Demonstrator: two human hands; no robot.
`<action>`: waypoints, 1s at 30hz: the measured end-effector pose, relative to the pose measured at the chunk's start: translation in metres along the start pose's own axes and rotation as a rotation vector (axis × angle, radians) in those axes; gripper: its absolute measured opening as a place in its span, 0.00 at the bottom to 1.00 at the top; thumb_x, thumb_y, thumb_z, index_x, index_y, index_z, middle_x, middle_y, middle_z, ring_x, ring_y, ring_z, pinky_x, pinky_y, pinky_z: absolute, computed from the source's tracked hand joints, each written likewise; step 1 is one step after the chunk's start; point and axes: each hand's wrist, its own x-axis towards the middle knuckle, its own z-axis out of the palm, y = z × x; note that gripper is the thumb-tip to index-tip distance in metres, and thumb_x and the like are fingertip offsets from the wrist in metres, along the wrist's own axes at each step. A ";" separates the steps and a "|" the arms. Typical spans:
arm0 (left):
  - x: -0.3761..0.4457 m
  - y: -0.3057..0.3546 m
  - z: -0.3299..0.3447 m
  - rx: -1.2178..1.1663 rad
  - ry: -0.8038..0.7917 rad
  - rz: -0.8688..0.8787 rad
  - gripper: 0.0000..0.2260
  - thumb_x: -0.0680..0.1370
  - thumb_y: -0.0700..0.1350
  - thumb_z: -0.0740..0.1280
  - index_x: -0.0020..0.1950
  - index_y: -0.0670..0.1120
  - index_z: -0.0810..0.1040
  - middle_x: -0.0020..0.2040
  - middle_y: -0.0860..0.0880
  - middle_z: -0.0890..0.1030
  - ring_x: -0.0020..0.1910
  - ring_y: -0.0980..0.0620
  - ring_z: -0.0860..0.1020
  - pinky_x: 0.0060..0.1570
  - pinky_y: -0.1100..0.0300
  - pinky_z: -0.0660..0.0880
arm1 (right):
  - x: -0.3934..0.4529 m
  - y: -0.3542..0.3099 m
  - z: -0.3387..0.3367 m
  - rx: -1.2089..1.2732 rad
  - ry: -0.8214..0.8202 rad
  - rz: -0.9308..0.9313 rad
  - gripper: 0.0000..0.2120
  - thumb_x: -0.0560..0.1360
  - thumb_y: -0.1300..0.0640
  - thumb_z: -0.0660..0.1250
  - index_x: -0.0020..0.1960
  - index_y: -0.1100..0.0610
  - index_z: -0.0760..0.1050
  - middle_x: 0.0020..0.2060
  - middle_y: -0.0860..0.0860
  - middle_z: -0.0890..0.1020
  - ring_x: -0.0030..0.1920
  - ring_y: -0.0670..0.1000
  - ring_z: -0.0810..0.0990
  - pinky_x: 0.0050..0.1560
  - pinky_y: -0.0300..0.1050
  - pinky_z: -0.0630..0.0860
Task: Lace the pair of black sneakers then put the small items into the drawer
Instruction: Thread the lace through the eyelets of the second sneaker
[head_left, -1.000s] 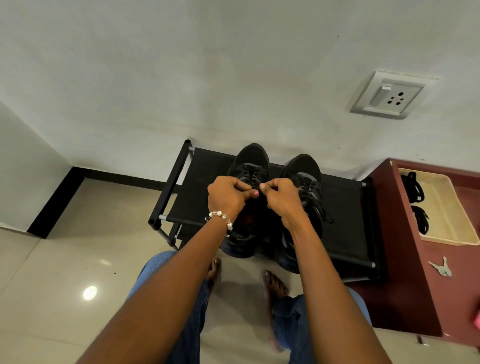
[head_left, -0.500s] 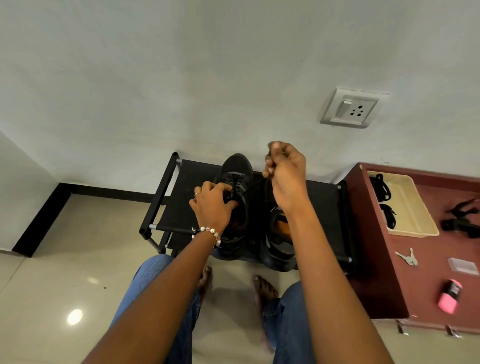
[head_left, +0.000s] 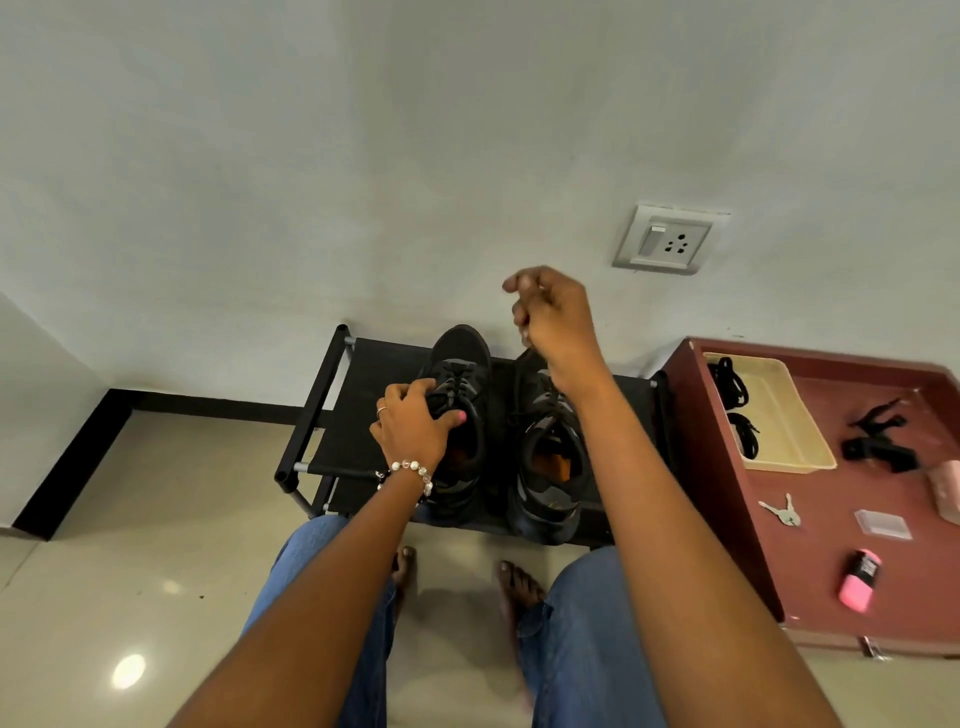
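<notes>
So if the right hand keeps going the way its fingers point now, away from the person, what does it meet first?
Probably the white wall. The right hand is raised above the toe of the right sneaker, fingers curled as if pinching a lace, with nothing visible between it and the wall. Depth from this head view is uncertain.

The pair of black mesh sneakers stands side by side, toes toward the wall at 12 o'clock, heels toward the person. The left black sneaker (head_left: 457, 415) is laced over its tongue, its orange insole showing in the opening. The right black sneaker (head_left: 548, 457) lies just beside it at 3 o'clock, also with an orange insole showing, a thin black lace (head_left: 525, 358) rising from its front.

Well apart at 3 o'clock lie the small items: silver keys (head_left: 781, 512), a clear plastic card case (head_left: 882, 524), a pink-and-black cylinder (head_left: 860, 579) on its side, and a black clip (head_left: 878, 441).
</notes>
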 end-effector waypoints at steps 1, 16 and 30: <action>0.000 0.000 -0.001 -0.008 -0.015 -0.006 0.26 0.70 0.55 0.75 0.66 0.52 0.74 0.65 0.46 0.71 0.66 0.44 0.68 0.64 0.45 0.64 | 0.003 -0.012 -0.005 0.043 0.017 -0.027 0.12 0.83 0.59 0.58 0.45 0.54 0.78 0.27 0.46 0.74 0.26 0.42 0.69 0.31 0.39 0.65; 0.008 0.020 -0.015 0.064 -0.260 0.048 0.25 0.73 0.47 0.74 0.69 0.56 0.74 0.66 0.44 0.76 0.63 0.41 0.75 0.62 0.45 0.74 | 0.012 -0.176 -0.041 0.305 0.035 -0.201 0.13 0.84 0.59 0.56 0.49 0.60 0.78 0.28 0.51 0.71 0.24 0.45 0.64 0.25 0.37 0.60; 0.017 0.006 -0.015 0.056 -0.236 0.134 0.19 0.76 0.46 0.71 0.66 0.57 0.76 0.64 0.46 0.78 0.60 0.44 0.77 0.62 0.50 0.75 | 0.010 -0.071 -0.007 -0.630 -0.332 -0.151 0.08 0.80 0.57 0.64 0.54 0.58 0.80 0.48 0.54 0.84 0.48 0.51 0.81 0.53 0.46 0.76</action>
